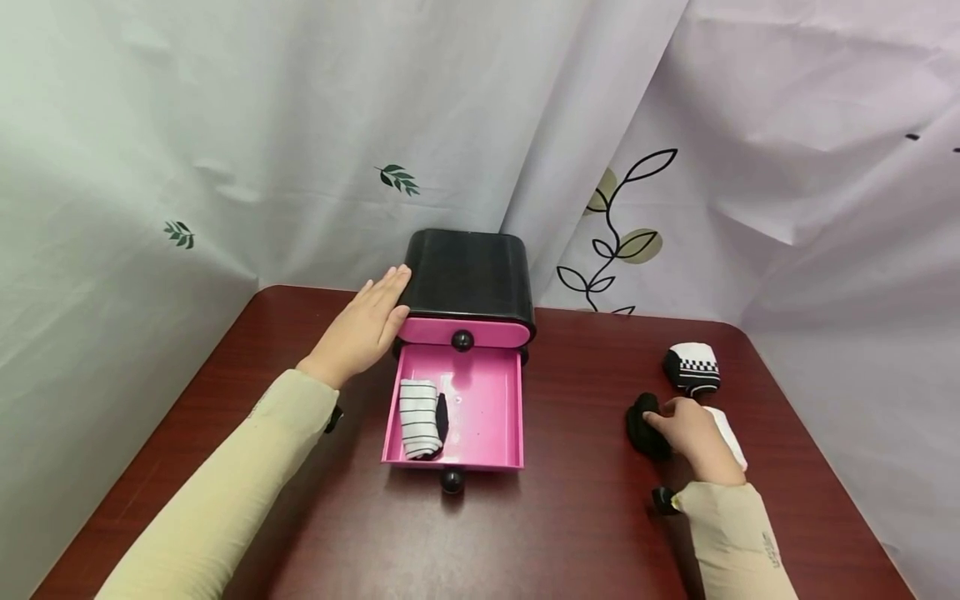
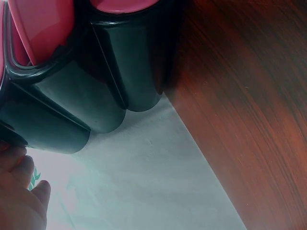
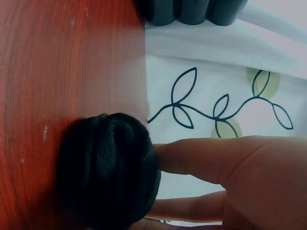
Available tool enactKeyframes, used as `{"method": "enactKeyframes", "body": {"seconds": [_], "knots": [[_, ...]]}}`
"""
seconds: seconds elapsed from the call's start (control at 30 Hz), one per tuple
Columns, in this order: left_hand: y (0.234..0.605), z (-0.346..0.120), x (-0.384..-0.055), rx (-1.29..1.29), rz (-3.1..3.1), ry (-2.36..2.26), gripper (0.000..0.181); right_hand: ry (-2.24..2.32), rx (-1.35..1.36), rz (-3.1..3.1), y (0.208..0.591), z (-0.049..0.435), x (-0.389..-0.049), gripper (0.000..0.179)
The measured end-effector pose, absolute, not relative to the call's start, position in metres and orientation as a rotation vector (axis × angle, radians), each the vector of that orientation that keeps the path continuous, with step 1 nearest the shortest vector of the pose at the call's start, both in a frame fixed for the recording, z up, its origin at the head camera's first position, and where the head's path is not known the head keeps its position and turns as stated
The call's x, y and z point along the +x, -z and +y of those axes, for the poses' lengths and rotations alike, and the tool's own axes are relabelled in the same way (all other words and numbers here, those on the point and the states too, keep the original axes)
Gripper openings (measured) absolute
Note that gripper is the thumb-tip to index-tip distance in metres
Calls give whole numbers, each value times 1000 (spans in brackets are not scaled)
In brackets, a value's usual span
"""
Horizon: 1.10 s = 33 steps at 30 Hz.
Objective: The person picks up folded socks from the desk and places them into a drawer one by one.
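Observation:
My left hand (image 1: 363,325) rests with fairly straight fingers against the upper left edge of a small black drawer unit (image 1: 468,271). The lower pink drawer (image 1: 487,417) is pulled out. Along its left side lies a folded white sock with dark stripes (image 1: 418,417), with a dark piece of fabric (image 1: 442,412) beside it. Over at the right, my right hand (image 1: 693,437) grips a rolled black sock (image 3: 110,172) between thumb and fingers, low at the tabletop. A white folded item (image 1: 727,437), probably another sock, is partly hidden behind that hand.
Beyond the right hand sits a black-and-white checkered sock bundle (image 1: 693,367). The upper pink drawer (image 1: 495,333) is closed. A black knob (image 1: 452,481) sticks out from the lower drawer's front. White curtain (image 1: 315,125) borders the reddish-brown table (image 1: 577,517) at back and sides.

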<state>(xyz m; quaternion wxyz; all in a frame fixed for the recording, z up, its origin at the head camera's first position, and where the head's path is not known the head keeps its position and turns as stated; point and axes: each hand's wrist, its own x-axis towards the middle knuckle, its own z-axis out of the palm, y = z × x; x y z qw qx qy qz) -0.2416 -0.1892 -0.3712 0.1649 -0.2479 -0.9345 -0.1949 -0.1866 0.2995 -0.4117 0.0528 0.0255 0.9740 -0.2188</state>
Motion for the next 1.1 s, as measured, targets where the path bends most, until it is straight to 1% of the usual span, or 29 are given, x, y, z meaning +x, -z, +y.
{"method": "enactKeyframes", "body": {"seconds": [0.23, 0.33, 0.7, 0.93, 1.1], "knots": [[370, -190, -241, -700, -2670, 564, 60, 803, 91, 2875, 415, 300, -191, 53], [371, -191, -241, -701, -2669, 564, 60, 793, 86, 2875, 416, 300, -193, 55], [372, -192, -241, -694, -2662, 565, 60, 901, 124, 2833, 422, 290, -194, 42], [373, -191, -242, -701, -2661, 564, 60, 961, 100, 2855, 422, 281, -192, 42], [373, -190, -243, -705, -2659, 568, 60, 1062, 82, 2847, 420, 275, -190, 48]]}}
